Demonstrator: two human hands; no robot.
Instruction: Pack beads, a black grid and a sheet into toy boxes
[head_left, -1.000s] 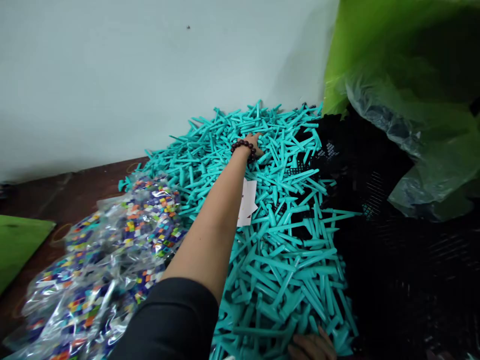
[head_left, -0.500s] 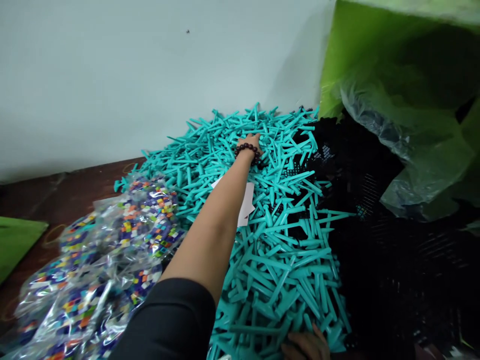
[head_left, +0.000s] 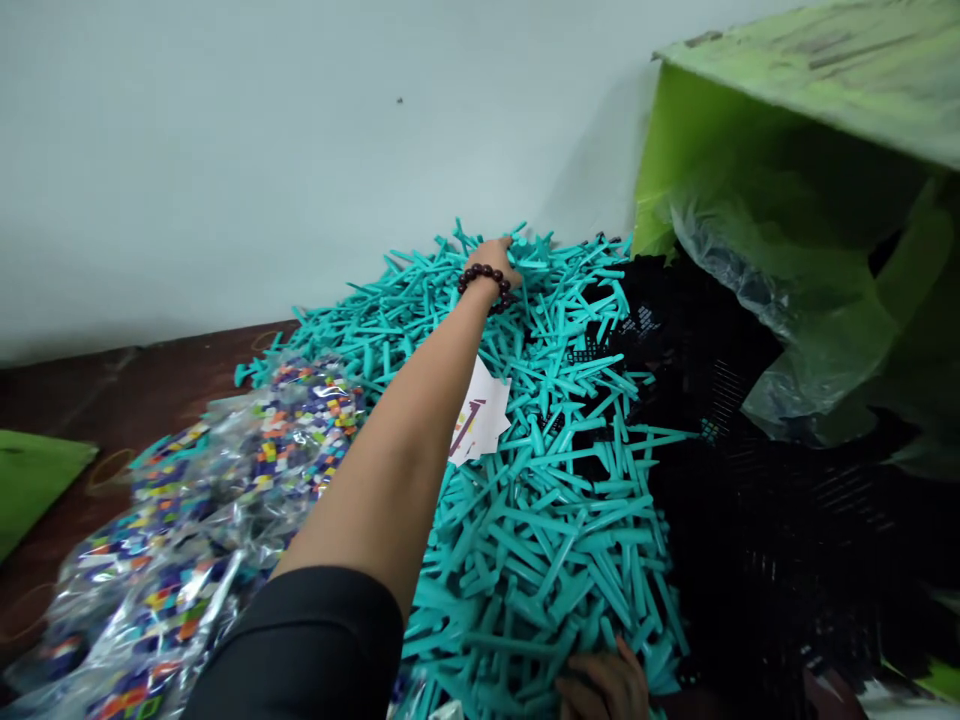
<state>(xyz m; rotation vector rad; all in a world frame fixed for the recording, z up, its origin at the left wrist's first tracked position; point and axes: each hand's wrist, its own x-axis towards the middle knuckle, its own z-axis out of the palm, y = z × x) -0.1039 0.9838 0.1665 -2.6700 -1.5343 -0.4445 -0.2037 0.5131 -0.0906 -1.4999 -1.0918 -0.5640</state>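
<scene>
My left hand [head_left: 493, 264], with a dark bead bracelet at the wrist, reaches to the far side of a big heap of turquoise plastic hammers [head_left: 555, 510]. Its fingers are closed around hammers at the top of the heap, near the wall. At the bottom edge of the view, my right hand [head_left: 606, 686] lies low against the near hammers with its fingers bent inward. Whatever it may hold is hidden. White cards [head_left: 484, 412], one printed with a hammer picture, rest on the heap beside my left forearm.
Clear bags of small colourful pieces [head_left: 247, 480] lie left of the heap. To the right are black mesh-like items [head_left: 735, 500] and an open green box [head_left: 654, 165] with a clear plastic liner [head_left: 787, 370]. A pale wall [head_left: 262, 170] stands behind.
My left hand has moved from lying spread on the heap to closing around hammers nearer the wall. More of the white cards shows. My right hand stays low at the near edge.
</scene>
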